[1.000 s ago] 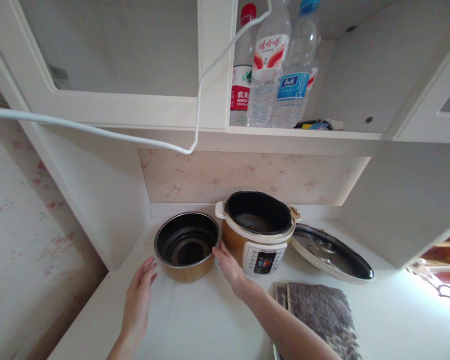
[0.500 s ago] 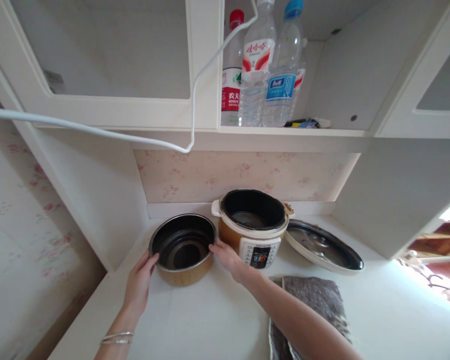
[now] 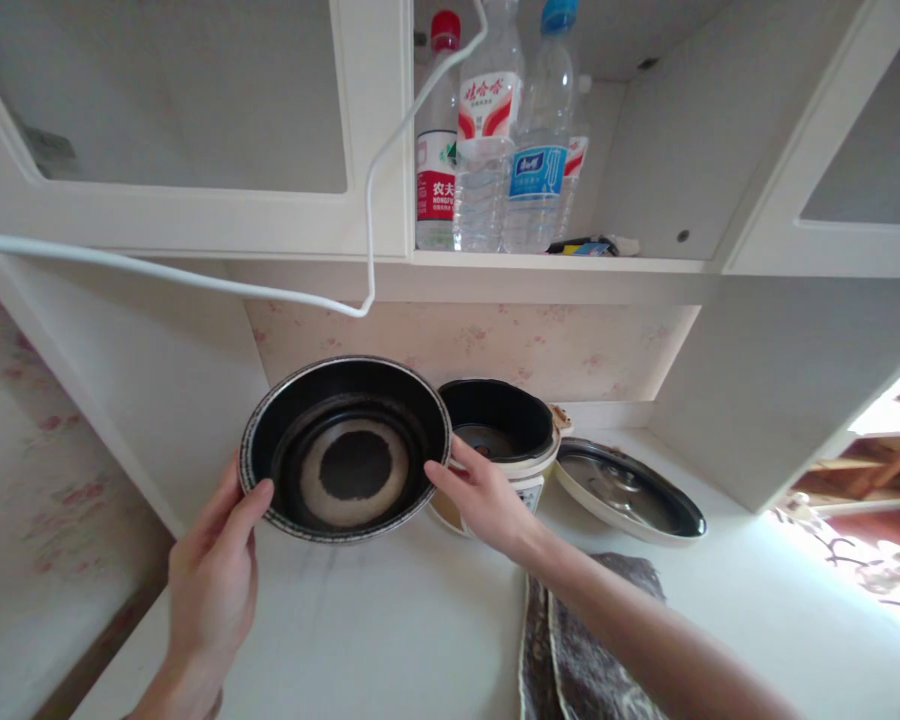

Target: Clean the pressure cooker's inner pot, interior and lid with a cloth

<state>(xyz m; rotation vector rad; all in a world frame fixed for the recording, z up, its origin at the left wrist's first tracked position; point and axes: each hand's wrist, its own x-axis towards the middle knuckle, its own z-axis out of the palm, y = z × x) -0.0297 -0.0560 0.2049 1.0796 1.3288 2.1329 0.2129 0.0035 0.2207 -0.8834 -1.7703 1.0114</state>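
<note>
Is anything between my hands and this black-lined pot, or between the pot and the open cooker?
Nothing visible stands between the pot and your left hand or right hand; both hold its rim. Between the pot and the cooker, only your right hand shows, at the pot's right side.

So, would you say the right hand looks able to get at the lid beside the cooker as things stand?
Probably not while occupied: the right hand grips the rim of the pot, along with the left hand. Otherwise, the lid looks reachable, with its near edge uncovered.
</note>
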